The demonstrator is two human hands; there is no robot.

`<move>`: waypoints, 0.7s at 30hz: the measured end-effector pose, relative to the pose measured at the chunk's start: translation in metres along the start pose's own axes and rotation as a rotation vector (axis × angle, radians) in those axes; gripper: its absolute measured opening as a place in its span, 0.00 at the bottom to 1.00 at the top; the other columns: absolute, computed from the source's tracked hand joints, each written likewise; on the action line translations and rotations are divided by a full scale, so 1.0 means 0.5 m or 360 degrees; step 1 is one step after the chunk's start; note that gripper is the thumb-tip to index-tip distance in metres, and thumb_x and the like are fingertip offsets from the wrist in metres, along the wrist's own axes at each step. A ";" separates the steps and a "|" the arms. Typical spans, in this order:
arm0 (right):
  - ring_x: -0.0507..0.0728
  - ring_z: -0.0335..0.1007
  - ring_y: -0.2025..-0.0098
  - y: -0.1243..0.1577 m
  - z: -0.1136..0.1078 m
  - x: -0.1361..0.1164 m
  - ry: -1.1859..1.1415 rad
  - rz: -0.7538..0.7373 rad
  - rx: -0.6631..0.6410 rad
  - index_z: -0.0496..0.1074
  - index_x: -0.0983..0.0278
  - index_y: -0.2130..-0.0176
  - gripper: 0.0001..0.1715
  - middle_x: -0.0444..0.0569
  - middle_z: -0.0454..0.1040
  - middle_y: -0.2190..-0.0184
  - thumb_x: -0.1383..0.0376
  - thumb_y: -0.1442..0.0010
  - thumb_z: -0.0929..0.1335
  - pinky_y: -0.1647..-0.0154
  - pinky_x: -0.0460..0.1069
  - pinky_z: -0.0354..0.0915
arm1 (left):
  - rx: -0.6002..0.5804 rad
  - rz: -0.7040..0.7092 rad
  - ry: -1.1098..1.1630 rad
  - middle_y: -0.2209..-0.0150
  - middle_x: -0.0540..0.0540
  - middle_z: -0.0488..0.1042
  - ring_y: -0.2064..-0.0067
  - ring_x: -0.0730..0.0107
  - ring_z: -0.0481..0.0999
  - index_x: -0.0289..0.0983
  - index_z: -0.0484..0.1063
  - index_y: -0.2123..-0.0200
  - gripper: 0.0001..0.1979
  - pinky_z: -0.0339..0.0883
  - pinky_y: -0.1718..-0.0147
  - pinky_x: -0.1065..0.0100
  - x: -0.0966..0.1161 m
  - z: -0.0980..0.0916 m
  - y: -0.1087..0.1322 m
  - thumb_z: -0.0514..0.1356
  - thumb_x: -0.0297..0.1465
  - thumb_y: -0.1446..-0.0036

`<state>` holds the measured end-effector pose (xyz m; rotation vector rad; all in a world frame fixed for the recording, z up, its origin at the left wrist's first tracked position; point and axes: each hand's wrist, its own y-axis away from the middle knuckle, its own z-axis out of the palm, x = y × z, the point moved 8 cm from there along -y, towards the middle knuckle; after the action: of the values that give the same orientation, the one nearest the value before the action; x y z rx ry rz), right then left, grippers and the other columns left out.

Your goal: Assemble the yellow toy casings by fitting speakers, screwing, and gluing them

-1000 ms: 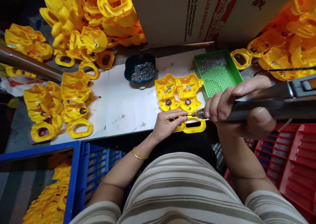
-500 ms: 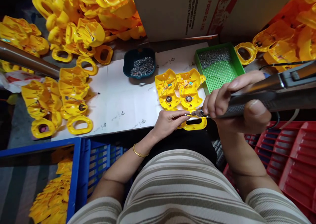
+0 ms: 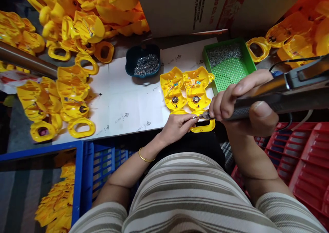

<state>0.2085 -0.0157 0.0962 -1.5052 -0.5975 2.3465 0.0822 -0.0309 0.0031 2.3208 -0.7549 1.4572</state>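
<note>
My right hand [image 3: 231, 101] is wrapped round a dark electric screwdriver [image 3: 272, 101], whose bit points left. At the bit's tip, my left hand [image 3: 177, 126] is closed, thumb and forefinger pinching a small shiny screw [image 3: 194, 117]. Both hands are just over the near end of two yellow plastic shell halves [image 3: 196, 89], which lie side by side with their insides up. Thin wires and a round speaker [image 3: 196, 99] show in them. A yellow handle loop [image 3: 203, 127] reaches past the board's near edge, partly hidden by my hands.
Behind the shells stand a dark bowl [image 3: 130, 63] of small metal screws and a green perforated tray [image 3: 226, 80]. More yellow shells [image 3: 73, 85] lie left, piled behind and at far right. A blue crate [image 3: 86, 178] and a red crate [image 3: 308, 157] flank me. A cardboard box [image 3: 174, 13] stands behind.
The view has shifted slightly, so the bench things sit a little higher and further left. Both hands stay together at the bit's tip; the screw shows more clearly between the left fingers.
</note>
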 end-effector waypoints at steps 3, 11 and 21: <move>0.54 0.57 0.87 -0.001 0.004 -0.005 -0.0020 -0.0043 -0.0077 0.70 0.53 0.61 0.11 0.38 0.63 0.86 0.53 0.43 0.68 0.82 0.53 0.61 | -0.0019 -0.0010 0.0016 0.79 0.51 0.73 0.77 0.79 0.70 0.34 0.74 0.72 0.15 0.61 0.76 0.78 0.001 0.005 0.001 0.55 0.33 0.35; 0.54 0.56 0.87 -0.010 -0.009 -0.014 0.0087 -0.0025 -0.0039 0.69 0.53 0.61 0.13 0.39 0.63 0.87 0.50 0.44 0.68 0.85 0.52 0.59 | -0.0028 0.0040 0.0016 0.79 0.51 0.72 0.76 0.79 0.70 0.34 0.73 0.73 0.16 0.60 0.75 0.78 0.003 0.001 -0.004 0.55 0.33 0.34; 0.53 0.58 0.86 -0.003 -0.005 0.000 0.0096 0.0036 0.0000 0.68 0.53 0.63 0.14 0.37 0.60 0.87 0.49 0.45 0.70 0.81 0.53 0.63 | -0.0049 0.0000 -0.0039 0.79 0.52 0.72 0.77 0.79 0.68 0.34 0.74 0.72 0.14 0.57 0.75 0.77 0.001 0.003 -0.005 0.55 0.33 0.36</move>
<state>0.2108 -0.0140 0.0960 -1.5847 -0.5682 2.3081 0.0852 -0.0300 0.0031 2.3199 -0.7781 1.4099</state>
